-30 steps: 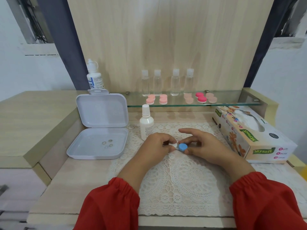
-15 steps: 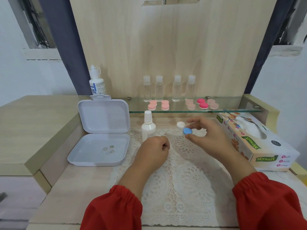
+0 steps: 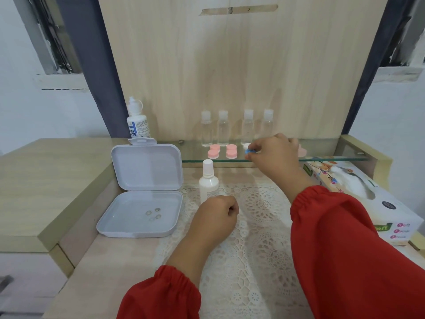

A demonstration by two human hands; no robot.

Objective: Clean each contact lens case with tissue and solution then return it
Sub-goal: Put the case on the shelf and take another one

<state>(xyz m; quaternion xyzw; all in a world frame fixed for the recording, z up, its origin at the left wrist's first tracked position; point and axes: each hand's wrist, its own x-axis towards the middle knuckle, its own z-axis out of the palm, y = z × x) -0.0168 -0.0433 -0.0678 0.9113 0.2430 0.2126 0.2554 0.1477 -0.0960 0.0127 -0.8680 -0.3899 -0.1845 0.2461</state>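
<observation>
My right hand (image 3: pixel 273 155) reaches over the glass shelf (image 3: pixel 333 158) and pinches a contact lens case with a blue cap and a white cap (image 3: pixel 248 150), held just at the shelf surface. Two pink lens cases (image 3: pixel 222 151) lie on the shelf to its left; others to the right are mostly hidden by my hand. My left hand (image 3: pixel 216 215) rests on the lace mat (image 3: pixel 253 249) with its fingers curled into a loose fist; whether it holds a tissue is hidden. A white solution bottle (image 3: pixel 208 180) stands just behind it. The tissue box (image 3: pixel 368 199) lies at the right.
An open white plastic box (image 3: pixel 142 199) with several loose lenses in its tray sits at the left. A larger eye-solution bottle (image 3: pixel 137 120) stands behind it. Several small clear bottles (image 3: pixel 234 127) line the back of the shelf against the wooden panel.
My right hand has lifted the blue-and-white lens case off the mat and carried it up and back to the glass shelf. My left hand let go of it and stayed on the mat.
</observation>
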